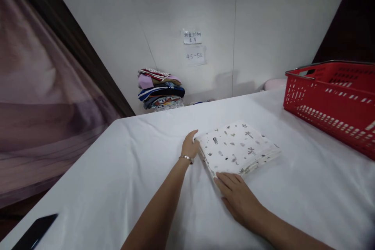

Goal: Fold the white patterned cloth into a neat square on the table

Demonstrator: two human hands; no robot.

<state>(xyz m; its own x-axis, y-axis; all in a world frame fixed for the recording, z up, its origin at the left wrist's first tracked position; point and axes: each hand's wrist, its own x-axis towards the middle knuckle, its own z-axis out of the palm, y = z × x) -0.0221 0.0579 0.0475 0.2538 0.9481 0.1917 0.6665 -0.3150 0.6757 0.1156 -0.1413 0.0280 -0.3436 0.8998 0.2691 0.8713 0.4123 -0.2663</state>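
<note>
A folded white cloth [231,144] printed with small palm trees, leaves and animals lies flat on the white-covered table [140,187], its layers showing along the near edges. At its left corner is my left hand [190,146], with a bracelet at the wrist; the hand rests against the edge with fingers apart, and part of them is hidden. My right hand [236,195] lies on the near corner, its fingers stretched out together on the fabric and the thumb lower down. Neither hand grips the cloth.
At the right stands a red perforated basket [328,105] with a metal handle. Beyond the table's far edge, a stack of folded clothes [161,90] leans near the wall. A dark flat object [35,232] lies front left. Pink-brown drapery [43,97] hangs at left; paper signs [195,55] are on the wall.
</note>
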